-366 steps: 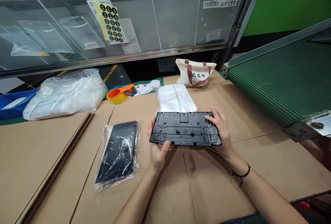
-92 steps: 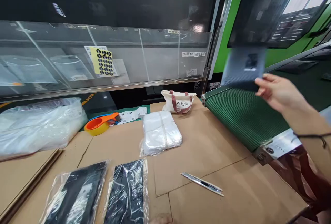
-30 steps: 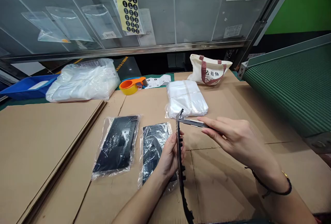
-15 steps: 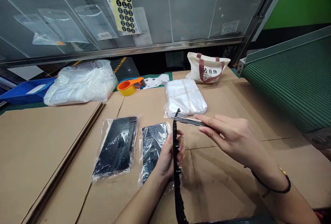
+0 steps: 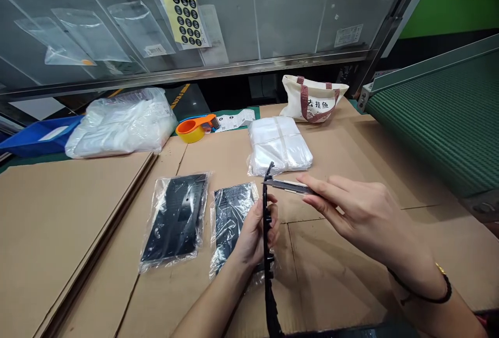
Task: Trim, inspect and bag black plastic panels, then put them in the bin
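My left hand (image 5: pixel 253 234) grips a black plastic panel (image 5: pixel 267 244), its fingers closed around the side. The panel stands upright and edge-on to me, with small tabs along its edge. In my right hand (image 5: pixel 358 208) a slim metal utility knife (image 5: pixel 288 186) is pinched between thumb and fingers. Its pointed tip is at the panel's edge near the top; I cannot tell whether it touches. Behind my left hand lies a bagged black panel (image 5: pixel 230 218), partly covered by the hand. Another bagged black panel (image 5: pixel 175 218) lies to its left.
A stack of clear plastic bags (image 5: pixel 280 145) lies beyond my hands. Farther back are a cloth tote (image 5: pixel 314 100), an orange tape dispenser (image 5: pixel 195 127), a large plastic bundle (image 5: pixel 120 125) and a blue tray (image 5: pixel 39 138). A green conveyor (image 5: pixel 440 119) runs along the right.
My right hand has shifted slightly right and down with the knife, whose tip stays by the panel's upper edge. The left hand keeps its hold; the view has tilted slightly.
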The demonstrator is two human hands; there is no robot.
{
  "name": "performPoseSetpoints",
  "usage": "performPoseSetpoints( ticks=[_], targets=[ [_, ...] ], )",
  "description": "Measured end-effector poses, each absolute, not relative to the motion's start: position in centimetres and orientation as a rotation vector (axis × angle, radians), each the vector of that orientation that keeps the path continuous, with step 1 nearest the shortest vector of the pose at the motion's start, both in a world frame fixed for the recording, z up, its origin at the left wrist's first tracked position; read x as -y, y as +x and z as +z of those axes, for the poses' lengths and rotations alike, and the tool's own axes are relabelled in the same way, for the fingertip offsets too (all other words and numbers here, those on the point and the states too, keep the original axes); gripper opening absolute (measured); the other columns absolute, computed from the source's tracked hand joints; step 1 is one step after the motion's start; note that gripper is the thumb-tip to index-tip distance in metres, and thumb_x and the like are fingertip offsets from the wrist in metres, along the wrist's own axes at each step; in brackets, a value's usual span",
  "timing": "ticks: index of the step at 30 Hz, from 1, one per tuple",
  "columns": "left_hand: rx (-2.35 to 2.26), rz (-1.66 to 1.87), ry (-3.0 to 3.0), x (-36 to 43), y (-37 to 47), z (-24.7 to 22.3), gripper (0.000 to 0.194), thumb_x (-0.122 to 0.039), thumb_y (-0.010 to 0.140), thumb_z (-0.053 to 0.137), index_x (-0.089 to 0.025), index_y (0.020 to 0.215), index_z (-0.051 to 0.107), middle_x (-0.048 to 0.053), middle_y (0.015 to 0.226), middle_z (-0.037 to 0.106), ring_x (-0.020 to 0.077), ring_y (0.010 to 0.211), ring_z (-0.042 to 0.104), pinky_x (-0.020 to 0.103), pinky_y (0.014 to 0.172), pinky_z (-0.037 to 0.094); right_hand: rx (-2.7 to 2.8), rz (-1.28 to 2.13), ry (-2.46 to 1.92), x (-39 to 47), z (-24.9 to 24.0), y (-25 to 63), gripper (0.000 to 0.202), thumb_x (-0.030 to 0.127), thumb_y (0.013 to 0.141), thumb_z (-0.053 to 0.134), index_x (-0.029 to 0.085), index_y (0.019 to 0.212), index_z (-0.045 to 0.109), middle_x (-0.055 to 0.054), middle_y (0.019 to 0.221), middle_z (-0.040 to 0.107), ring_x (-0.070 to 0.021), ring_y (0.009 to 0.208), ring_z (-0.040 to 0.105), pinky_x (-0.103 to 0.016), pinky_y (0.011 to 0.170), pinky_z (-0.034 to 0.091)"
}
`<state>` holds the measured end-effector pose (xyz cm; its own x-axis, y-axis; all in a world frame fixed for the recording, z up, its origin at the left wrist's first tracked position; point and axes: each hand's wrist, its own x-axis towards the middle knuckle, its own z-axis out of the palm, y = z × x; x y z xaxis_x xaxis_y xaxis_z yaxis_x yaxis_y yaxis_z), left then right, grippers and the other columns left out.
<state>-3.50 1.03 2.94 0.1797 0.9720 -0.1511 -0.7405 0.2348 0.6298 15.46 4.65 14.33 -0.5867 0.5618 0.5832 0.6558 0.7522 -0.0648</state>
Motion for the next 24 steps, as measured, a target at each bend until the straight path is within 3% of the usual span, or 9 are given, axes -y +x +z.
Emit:
performPoseSetpoints(
  ticks=[9,18,21,24],
  targets=[
    [-0.634,1.244,0.431,-1.0,-3.5,3.7,0.036,-0.052,0.079,0.069,-0.02,0.093,0.059,-0.007,0.056,0.045,0.0022,0.034,0.033,0.013,0.028,0.024,2.397,-0.083,-0.9,-4.6,14.3,15.5,0.031,0.034,0.1,0.043,0.02,0.114,0.068,0.0,0.069,0.066,-0.0108,0.054,0.055,-0.027,0.052,0.032],
    [-0.636,1.235,0.423,-0.9,-3.4,3.5,0.031,-0.049,0.083,0.066,-0.021,0.095,0.057,-0.007,0.056,0.046,0.0029,0.034,0.033,0.013,0.027,0.021,2.376,-0.125,-0.912,-4.8,14.3,15.6,0.03,0.033,0.099,0.045,0.02,0.115,0.067,0.0,0.069,0.066,-0.0115,0.054,0.055,-0.026,0.052,0.032],
    [-0.653,1.239,0.383,-1.0,-3.5,3.6,0.037,-0.049,0.077,0.073,-0.02,0.094,0.057,-0.008,0.055,0.048,0.0034,0.033,0.035,0.013,0.028,0.024,2.439,0.006,-0.827,-4.7,14.3,15.7,0.031,0.035,0.1,0.043,0.022,0.112,0.069,0.0,0.066,0.066,-0.0109,0.051,0.056,-0.025,0.048,0.031],
    [-0.702,1.309,0.302,-1.2,-3.8,4.3,0.032,-0.039,0.075,0.077,-0.018,0.091,0.059,-0.007,0.054,0.051,0.0048,0.036,0.043,0.013,0.031,0.034,2.446,0.274,-0.733,-4.9,14.6,15.8,0.029,0.034,0.099,0.044,0.024,0.112,0.068,-0.001,0.077,0.072,-0.0109,0.062,0.064,-0.021,0.054,0.042]
  ],
)
